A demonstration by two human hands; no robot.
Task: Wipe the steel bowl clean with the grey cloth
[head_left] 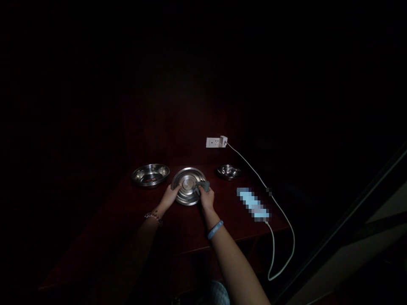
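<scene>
A round stainless steel lid (pixel 188 183), or a shallow dish seen from one side, is tilted up toward me above the dark red table (pixel 178 228). My left hand (pixel 171 195) grips its left edge, thumb over the near face. In my right hand (pixel 207 198) is a bunched grey cloth (pixel 204 186), pressed against the right part of the metal face. The fingers behind the metal are hidden. A bracelet of beads is on my left wrist and a blue band on my right.
A wide steel basin (pixel 151 174) stands at the back left, a smaller steel bowl (pixel 228 171) at the back right. A blurred-out phone (pixel 253 204) lies on the right, its white cable (pixel 258 174) running to a charger (pixel 223 140) in the wall socket (pixel 212 142).
</scene>
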